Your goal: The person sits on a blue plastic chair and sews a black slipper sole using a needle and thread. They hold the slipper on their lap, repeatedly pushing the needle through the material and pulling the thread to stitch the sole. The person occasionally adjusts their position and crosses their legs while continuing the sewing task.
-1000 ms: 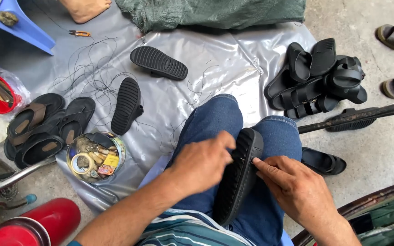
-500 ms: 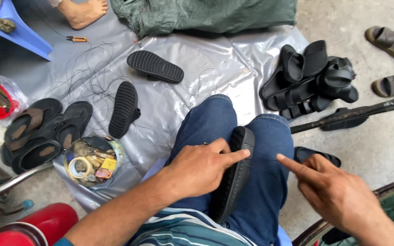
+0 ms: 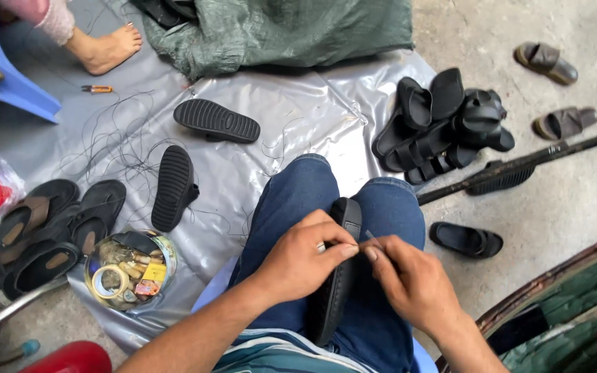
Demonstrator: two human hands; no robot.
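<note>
Black sandal (image 3: 336, 290) gripped by left hand (image 3: 305, 259), right hand (image 3: 409, 283) pinching a needle (image 3: 370, 236) — tin (image 3: 129, 269), loose soles (image 3: 195, 148) nearby.

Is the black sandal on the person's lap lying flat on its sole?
No, the black sandal stands on its edge between the knees, steadied by the left hand, with the right hand beside it.
</note>
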